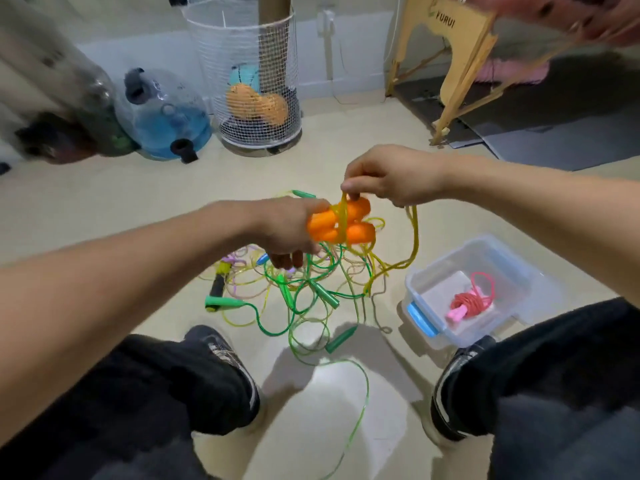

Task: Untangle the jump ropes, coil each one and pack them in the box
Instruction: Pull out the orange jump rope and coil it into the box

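Note:
My left hand [289, 230] grips two orange handles [346, 225] held side by side above the floor. My right hand [388, 180] pinches the yellow cord [412, 237] of that rope just above the handles, where it crosses over them; the cord then hangs down in a loop to the right. Below lies a tangle of green and yellowish ropes [311, 289] with several green handles. At the right stands a clear plastic box [498, 261] holding one coiled red rope with pink handles [467, 303].
A black-and-yellow handle [218, 284] lies left of the tangle. My two shoes [228, 368] flank the floor in front. A wire basket [254, 81], water jugs [162, 116] and a wooden stool [453, 57] stand behind. A blurred hand [571, 12] shows at top right.

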